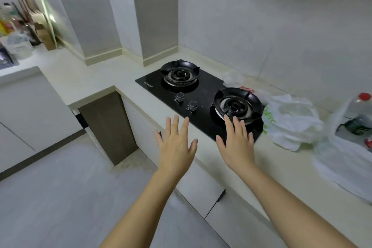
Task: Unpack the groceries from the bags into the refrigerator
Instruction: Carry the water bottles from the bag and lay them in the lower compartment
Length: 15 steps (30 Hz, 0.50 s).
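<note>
Hovering palm-down by the black gas hob [201, 94], the left hand [177, 145] and right hand [236, 145] have fingers straight and spread, grasping nothing. On the countertop [96, 78] just right of the hob lies a white green-printed grocery bag [291, 125], with a second plastic bag [342, 159] farther right around a red-capped bottle [361, 104]

The person's body shows as two bare forearms [141, 207], slim in build. The left hand [176, 148] and right hand [237, 147] have long slender fingers [185, 126] with short nails.

black gas hob [181, 88], two knobs [179, 97], countertop [84, 78]
</note>
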Tool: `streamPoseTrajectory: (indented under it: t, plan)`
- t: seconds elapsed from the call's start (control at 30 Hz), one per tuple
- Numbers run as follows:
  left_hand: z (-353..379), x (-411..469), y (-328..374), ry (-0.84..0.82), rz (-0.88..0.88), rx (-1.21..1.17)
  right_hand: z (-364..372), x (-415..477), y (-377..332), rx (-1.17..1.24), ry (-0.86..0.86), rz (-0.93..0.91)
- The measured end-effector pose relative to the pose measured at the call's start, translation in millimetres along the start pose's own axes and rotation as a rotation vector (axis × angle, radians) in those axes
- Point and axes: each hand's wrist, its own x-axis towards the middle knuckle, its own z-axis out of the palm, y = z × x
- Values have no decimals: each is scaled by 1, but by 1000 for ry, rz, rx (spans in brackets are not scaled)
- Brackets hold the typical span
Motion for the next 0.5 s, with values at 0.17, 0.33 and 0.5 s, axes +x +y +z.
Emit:
streamPoseTrajectory:
  t: [0.17,0.33,0.5]
  plan:
    - [33,29,81,-5,83,-1,-38,27,81,-29,69,47]
    - [58,54,165,16,178,-40,-79,47,163,-30,127,128]
    - [80,74,237,24,307,-56,-117,63,242,-71,220,241]
